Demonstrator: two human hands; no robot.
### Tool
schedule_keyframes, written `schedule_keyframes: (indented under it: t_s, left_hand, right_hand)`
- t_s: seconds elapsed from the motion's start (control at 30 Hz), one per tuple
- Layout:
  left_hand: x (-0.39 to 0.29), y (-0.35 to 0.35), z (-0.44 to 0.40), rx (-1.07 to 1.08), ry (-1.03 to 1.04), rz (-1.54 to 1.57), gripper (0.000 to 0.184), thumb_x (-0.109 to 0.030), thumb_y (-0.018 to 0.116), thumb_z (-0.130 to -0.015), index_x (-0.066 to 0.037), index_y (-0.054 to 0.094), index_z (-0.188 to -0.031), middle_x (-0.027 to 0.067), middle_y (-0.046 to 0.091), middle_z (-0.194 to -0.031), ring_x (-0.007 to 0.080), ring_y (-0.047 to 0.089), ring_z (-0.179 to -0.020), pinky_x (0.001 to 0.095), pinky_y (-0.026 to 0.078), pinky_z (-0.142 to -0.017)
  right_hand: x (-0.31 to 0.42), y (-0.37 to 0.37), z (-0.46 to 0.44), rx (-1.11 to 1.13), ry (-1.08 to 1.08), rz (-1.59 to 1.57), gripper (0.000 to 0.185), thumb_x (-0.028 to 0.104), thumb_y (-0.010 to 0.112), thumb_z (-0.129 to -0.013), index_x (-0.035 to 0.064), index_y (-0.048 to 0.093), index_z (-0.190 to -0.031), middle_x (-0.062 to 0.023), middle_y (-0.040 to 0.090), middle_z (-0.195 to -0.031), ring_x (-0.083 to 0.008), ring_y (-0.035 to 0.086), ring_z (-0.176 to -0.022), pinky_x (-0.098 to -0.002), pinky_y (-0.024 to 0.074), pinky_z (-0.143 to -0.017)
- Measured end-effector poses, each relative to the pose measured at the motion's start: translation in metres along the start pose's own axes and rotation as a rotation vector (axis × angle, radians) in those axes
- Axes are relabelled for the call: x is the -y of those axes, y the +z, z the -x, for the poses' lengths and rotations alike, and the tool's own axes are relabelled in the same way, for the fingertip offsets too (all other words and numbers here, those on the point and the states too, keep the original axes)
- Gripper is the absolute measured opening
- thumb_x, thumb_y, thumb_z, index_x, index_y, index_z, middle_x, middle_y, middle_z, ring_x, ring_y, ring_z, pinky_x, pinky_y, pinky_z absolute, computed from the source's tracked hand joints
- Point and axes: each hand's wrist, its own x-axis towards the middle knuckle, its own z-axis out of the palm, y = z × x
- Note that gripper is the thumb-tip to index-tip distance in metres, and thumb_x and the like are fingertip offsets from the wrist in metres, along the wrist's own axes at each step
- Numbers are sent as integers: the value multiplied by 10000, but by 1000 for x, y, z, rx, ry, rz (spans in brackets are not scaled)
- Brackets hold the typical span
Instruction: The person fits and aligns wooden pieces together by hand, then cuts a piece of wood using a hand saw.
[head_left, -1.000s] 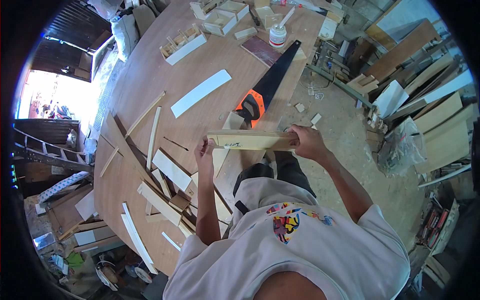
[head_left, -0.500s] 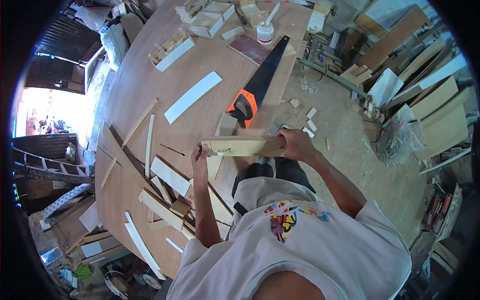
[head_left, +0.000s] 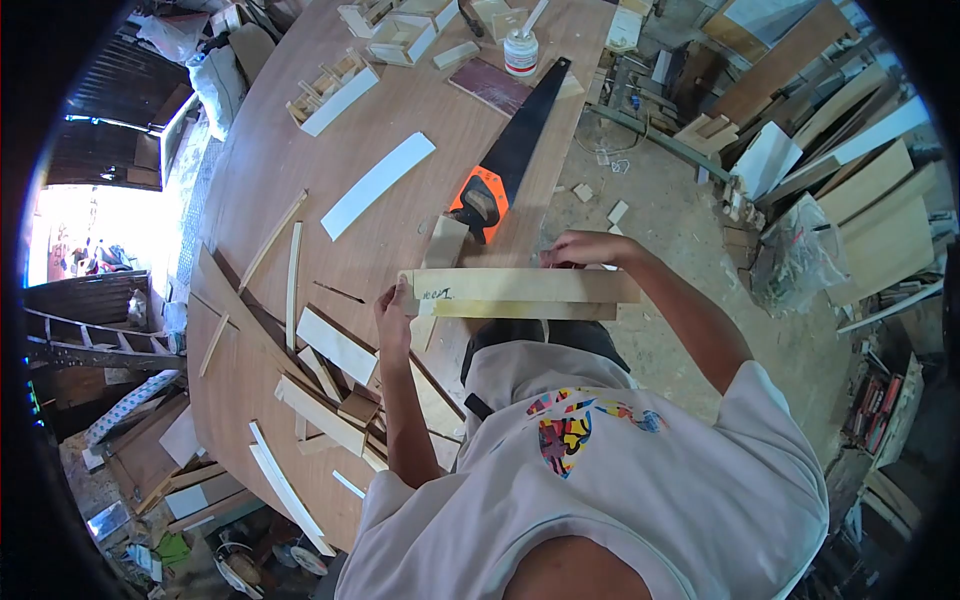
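With the left hand [head_left: 394, 312] pinching one end of a pale wooden board [head_left: 520, 286], thumb over the face near the handwriting, the right hand [head_left: 582, 249] is curled by the far long edge toward the other end, its hold unclear. The board lies crosswise in front of the shirt [head_left: 600, 480], a yellowish strip [head_left: 525, 310] along its near edge, and just beyond are a wood block [head_left: 445, 242] and an orange-handled handsaw [head_left: 520, 140] on the table [head_left: 400, 232].
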Motion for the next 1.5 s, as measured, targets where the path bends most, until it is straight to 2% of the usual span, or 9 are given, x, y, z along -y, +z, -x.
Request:
schedule_keyframes:
  t_s: [0.03,0.1,0.2,0.27,0.47,0.8,0.87,1.3,1.5]
  left_hand:
    - [0,-2,0,17,-1,22,343,-287,608,-898,54,629,-931,61,621,-834,125,601,-727,268,494,-648]
    - [-1,-2,2,35,-3,44,340,-286,612,-896,53,629,-922,63,620,-824,128,602,-715,270,494,-644]
    - [-1,-5,1,70,38,77,321,-284,615,-895,36,635,-908,51,613,-814,119,592,-698,266,487,-626]
    - [5,-12,-6,100,65,94,320,-292,622,-891,28,635,-898,38,602,-795,108,577,-673,260,477,-604]
    - [-1,-6,1,32,78,94,347,-315,635,-881,31,635,-897,32,599,-777,103,572,-663,252,471,-597]
    - [3,-8,-4,92,53,106,331,-285,634,-883,45,632,-909,53,623,-824,118,602,-703,261,495,-631]
    - [1,-4,-1,56,69,112,325,-281,629,-887,43,629,-915,54,623,-826,120,604,-709,268,505,-644]
    - [3,-11,-4,32,30,107,356,-255,616,-894,91,601,-980,104,623,-898,159,619,-775,287,519,-702]
    - [-4,-13,-5,167,13,148,322,-214,591,-909,94,595,-1004,97,618,-916,164,622,-805,296,523,-731]
  right_hand:
    - [9,-3,4,17,83,-88,467,462,532,-898,45,666,-1059,-50,662,-959,-130,581,-860,-291,458,-769]
    - [15,-6,4,40,70,-47,517,510,503,-895,56,658,-1091,-44,654,-976,-136,577,-879,-282,453,-769]
    - [20,-9,2,11,90,2,518,505,548,-874,43,662,-1080,-45,659,-962,-134,582,-888,-279,453,-780]
    - [11,-11,-9,59,-23,172,499,473,616,-843,25,668,-1059,-50,669,-954,-127,587,-904,-275,453,-790]
    - [22,-8,-2,89,-131,69,459,389,698,-806,7,662,-1058,-52,675,-943,-119,595,-890,-259,450,-808]
    - [15,-5,-6,72,-130,165,497,385,702,-802,-23,635,-1078,-88,679,-971,-140,625,-888,-279,481,-787]
    - [11,-4,-8,27,-178,164,449,378,711,-790,1,667,-1029,-66,688,-896,-115,609,-816,-272,481,-744]
    - [3,-2,-18,70,-172,161,477,364,689,-820,-37,630,-1072,-94,682,-946,-135,628,-864,-268,487,-784]
    - [1,2,-17,101,-136,118,490,363,712,-796,-34,633,-1073,-94,681,-957,-132,626,-871,-267,484,-792]
